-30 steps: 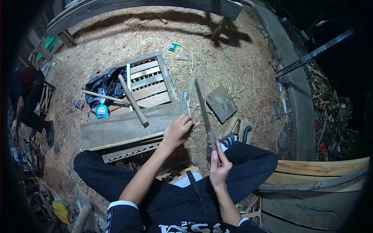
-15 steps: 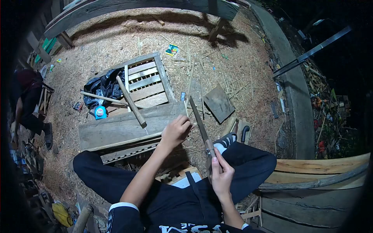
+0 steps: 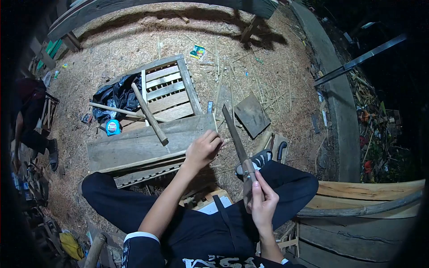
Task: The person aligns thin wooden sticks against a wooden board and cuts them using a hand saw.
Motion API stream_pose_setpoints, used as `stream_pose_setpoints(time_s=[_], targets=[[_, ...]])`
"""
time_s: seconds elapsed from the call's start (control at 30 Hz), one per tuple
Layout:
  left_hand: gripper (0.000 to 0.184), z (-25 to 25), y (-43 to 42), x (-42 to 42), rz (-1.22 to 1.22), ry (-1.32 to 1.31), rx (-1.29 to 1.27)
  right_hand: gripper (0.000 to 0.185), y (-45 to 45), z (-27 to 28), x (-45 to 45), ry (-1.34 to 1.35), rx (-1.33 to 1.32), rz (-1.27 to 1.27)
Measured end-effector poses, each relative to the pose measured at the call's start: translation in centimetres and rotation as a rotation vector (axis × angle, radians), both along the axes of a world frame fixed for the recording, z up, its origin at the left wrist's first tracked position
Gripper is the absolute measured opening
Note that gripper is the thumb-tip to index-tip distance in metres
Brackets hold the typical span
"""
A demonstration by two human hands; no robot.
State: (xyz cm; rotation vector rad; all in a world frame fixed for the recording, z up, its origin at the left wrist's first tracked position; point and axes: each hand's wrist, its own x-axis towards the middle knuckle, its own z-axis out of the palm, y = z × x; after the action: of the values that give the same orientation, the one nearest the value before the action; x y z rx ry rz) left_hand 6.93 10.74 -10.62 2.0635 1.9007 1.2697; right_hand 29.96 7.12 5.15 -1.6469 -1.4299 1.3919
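Note:
My left hand (image 3: 203,151) is closed at the right end of a grey wooden board (image 3: 120,152); what its fingers pinch is too small to make out. In my right hand (image 3: 263,203) is the wooden handle of a long-bladed tool (image 3: 235,136), its dark blade pointing up and slightly left, apart from my left hand. A round wooden stick (image 3: 149,115) lies across the board and a slatted wooden frame (image 3: 187,85). A thinner stick (image 3: 117,109) crosses under it. Beside them are a blue tape measure (image 3: 113,127) and a black plastic bag (image 3: 117,96).
A square dark board (image 3: 252,116) lies on the shavings-covered ground ahead. Near my right foot is a black curved handle (image 3: 281,151). A long beam (image 3: 156,11) spans the top. Another person (image 3: 33,120) is at the far left. Planks (image 3: 366,196) lie at the lower right.
The bladed tool swung left, then its handle moved right and down with my right hand. My left hand stays closed near the board's end. The view shifted slightly.

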Motion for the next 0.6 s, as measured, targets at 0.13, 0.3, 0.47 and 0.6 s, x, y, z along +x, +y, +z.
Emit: stream_pose_setpoints(time_s=[0.13, 0.3, 0.47, 0.6], targets=[[0.016, 0.2, 0.1, 0.1, -0.001, -0.019, -0.007, 0.039, 0.5, -3.4, 0.6, -0.018, 0.248, 0.177], [0.019, 0.2, 0.1, 0.1, 0.01, -0.035, 0.036, 0.04, 0.5, -3.9, 0.6, -0.06, 0.331, 0.203], [0.019, 0.3, 0.2, 0.1, 0.008, -0.039, 0.036, 0.039, 0.2, -1.2, -0.4, -0.113, 0.316, 0.235], [0.016, 0.1, 0.1, 0.2, -0.001, -0.025, 0.028, 0.037, 0.3, -0.1, -1.1, -0.141, 0.206, 0.241]])
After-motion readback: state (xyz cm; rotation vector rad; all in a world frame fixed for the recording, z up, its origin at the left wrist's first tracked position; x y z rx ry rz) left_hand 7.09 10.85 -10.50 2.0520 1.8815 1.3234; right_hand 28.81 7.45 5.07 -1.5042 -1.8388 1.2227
